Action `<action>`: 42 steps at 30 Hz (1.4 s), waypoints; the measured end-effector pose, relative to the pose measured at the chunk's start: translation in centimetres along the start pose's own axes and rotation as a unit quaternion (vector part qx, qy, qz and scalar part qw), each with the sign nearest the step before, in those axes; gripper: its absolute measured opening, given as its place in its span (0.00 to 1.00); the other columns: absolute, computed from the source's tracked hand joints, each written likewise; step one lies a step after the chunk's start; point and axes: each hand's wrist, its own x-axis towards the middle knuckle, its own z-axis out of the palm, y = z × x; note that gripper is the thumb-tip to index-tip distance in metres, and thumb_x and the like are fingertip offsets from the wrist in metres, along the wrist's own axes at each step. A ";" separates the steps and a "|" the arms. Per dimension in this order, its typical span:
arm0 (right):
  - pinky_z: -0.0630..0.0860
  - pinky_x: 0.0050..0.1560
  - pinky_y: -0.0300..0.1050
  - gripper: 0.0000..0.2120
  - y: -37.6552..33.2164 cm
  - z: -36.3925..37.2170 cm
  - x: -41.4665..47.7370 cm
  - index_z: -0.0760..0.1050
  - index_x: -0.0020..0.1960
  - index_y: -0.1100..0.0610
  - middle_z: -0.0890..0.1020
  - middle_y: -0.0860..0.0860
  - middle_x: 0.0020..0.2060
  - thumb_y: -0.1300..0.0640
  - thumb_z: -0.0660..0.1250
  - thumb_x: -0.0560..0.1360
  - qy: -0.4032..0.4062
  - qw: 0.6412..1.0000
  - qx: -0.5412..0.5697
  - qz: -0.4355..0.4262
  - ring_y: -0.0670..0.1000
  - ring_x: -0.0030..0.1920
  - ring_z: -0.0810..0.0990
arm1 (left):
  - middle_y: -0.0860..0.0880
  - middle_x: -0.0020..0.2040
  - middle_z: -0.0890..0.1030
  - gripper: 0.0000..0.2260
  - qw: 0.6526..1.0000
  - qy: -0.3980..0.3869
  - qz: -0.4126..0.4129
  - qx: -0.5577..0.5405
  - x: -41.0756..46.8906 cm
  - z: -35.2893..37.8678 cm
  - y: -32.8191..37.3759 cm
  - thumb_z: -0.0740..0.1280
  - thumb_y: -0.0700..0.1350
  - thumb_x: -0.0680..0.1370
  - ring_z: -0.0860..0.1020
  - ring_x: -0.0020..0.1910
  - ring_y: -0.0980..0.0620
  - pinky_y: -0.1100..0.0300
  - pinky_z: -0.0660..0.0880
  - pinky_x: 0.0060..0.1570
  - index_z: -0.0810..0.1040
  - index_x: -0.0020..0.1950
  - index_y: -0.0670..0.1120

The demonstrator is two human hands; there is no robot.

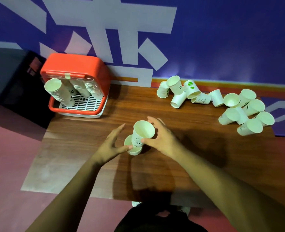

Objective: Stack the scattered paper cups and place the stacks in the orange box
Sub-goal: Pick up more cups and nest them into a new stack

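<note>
In the head view, the right hand (161, 138) pinched the upper cup (143, 133) by its wall, tilted, with its base entering the lower cup (134, 149) that stood on the bench (138, 101). The left hand (111, 144), fingers fairly straight, touched that lower cup with its thumb. Nesting cleanly probably called for righting the upper cup over the lower rim and pressing lightly, so neither wall crumpled. The scattered cups (230, 106) lay well apart at right, and the orange box (74, 64) at far left held stacks (81, 87).
</note>
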 end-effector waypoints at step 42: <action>0.71 0.60 0.54 0.34 13.5 -17.9 20.1 0.66 0.67 0.61 0.70 0.62 0.62 0.41 0.70 0.72 0.220 0.937 -0.210 0.171 0.63 0.62 0.71 | 0.44 0.71 0.73 0.36 0.989 0.109 -0.098 -0.008 31.2 8.8 14.6 0.73 0.59 0.74 0.75 0.67 0.45 0.57 0.75 0.57 0.65 0.74 0.41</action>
